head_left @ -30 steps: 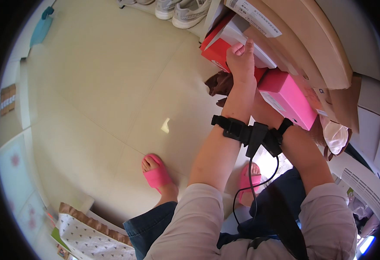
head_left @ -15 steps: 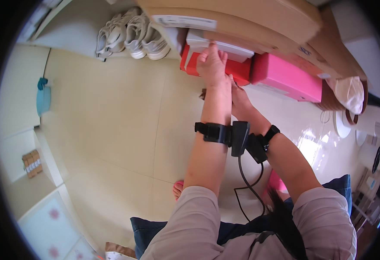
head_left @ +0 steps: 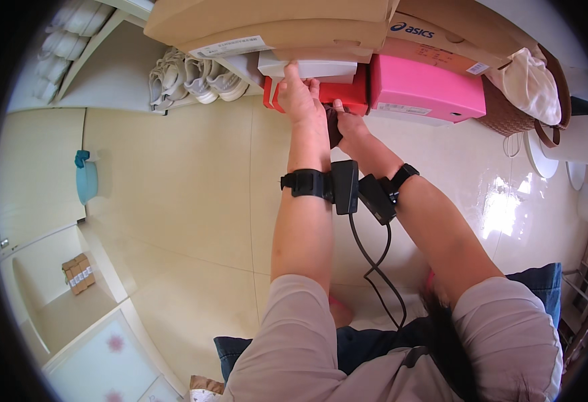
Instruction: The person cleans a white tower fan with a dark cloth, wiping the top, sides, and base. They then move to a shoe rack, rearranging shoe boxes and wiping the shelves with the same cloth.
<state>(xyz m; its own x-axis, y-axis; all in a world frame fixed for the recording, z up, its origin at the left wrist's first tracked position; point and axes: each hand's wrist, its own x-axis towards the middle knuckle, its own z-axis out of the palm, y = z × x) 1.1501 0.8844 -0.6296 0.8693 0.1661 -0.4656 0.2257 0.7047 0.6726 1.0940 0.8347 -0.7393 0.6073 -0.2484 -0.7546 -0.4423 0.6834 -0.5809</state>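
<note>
My left hand [head_left: 299,99] reaches to the front of a white box [head_left: 337,71] that rests above a red box [head_left: 356,96]. One digit stretches up against the white face, and the others curl near the red box, partly hidden. Just right of that wrist, my right hand [head_left: 351,128] is closed around a dark brown item [head_left: 334,125], its thumb pointing up toward the red box. Too little of the brown item shows to tell its kind. A black strapped device is on each wrist, with a cable running from it.
A large brown cardboard box [head_left: 274,30] lies over the white box. On the right stand a pink box [head_left: 425,90], an orange-brown box [head_left: 435,59] and a woven basket [head_left: 508,114] with white cloth. Pale sneakers [head_left: 200,79] sit at left, above a blue basin [head_left: 87,181] by the cabinet.
My view has shifted, so the boxes sit further left. My right hand has come up closer to the red box, and the dark brown item now shows between my wrists.
</note>
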